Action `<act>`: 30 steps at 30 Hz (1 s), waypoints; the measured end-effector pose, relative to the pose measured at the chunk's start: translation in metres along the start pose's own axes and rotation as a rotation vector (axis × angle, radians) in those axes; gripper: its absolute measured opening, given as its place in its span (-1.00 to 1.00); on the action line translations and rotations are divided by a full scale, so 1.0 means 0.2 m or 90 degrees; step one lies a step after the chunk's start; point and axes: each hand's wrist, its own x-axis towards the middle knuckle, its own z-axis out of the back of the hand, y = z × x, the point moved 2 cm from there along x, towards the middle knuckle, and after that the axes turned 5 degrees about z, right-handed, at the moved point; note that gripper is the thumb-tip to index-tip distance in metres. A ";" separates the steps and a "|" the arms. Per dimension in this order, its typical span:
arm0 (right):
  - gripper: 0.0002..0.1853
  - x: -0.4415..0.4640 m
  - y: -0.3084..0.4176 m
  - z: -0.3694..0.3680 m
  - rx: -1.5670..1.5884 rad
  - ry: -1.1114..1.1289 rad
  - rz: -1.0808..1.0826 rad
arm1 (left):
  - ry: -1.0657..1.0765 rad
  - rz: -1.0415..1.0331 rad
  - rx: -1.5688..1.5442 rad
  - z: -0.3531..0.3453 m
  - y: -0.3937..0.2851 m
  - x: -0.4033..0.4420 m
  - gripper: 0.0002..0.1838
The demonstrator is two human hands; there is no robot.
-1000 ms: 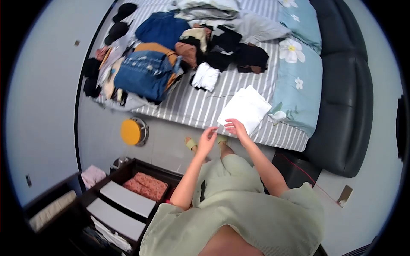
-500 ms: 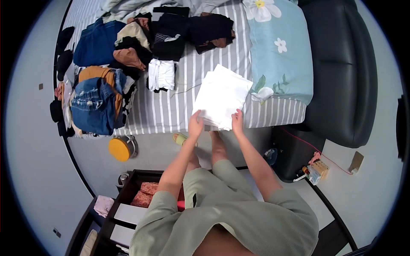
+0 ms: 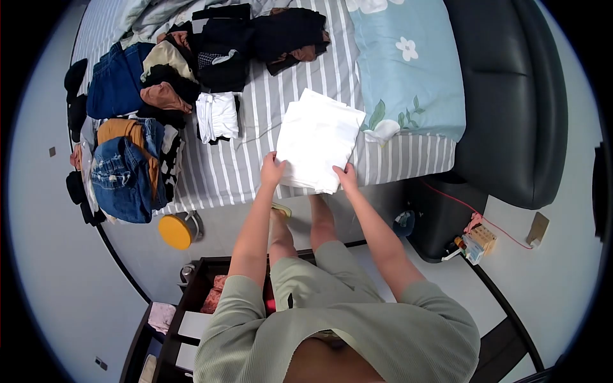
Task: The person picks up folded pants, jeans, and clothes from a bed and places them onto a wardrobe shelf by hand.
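A stack of folded white cloth (image 3: 321, 135) lies at the near edge of the bed, its layers showing at the front. At its left edge my left hand (image 3: 272, 170) grips it, with the thumb on top. My right hand (image 3: 346, 178) pinches the near right corner, and its other fingers are partly hidden by the stack. Left of it, a smaller folded white garment (image 3: 217, 117) rests on something black. Whether the stack is garments or plain sheets I cannot tell.
Piles of dark clothes (image 3: 223, 45), blue jeans (image 3: 118, 80) and a denim piece (image 3: 121, 179) cover the bed's left side. A blue floral pillow (image 3: 412, 70) lies at right beside the black headboard (image 3: 511, 96). A yellow-topped stool (image 3: 175, 232) and an open drawer (image 3: 220, 265) are below.
The camera view has shifted, so the bed and clothes piles appear further left. Both hands stay at the white stack, the left now slightly higher along its side.
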 end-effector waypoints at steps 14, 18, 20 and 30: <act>-0.47 -0.16 0.26 -0.11 0.459 0.127 -0.240 | 0.153 0.235 -0.606 0.05 -0.07 -0.13 -0.66; -0.50 -0.17 0.25 -0.09 0.577 0.198 -0.334 | 0.273 0.315 -0.928 0.10 -0.14 -0.20 -0.57; -0.51 -0.20 0.25 -0.11 0.598 0.215 -0.339 | 0.280 0.315 -0.904 0.08 -0.10 -0.24 -0.41; -0.52 -0.46 0.32 -0.26 0.575 0.173 -0.346 | 0.292 0.444 -1.159 -0.07 -0.27 -0.59 -0.27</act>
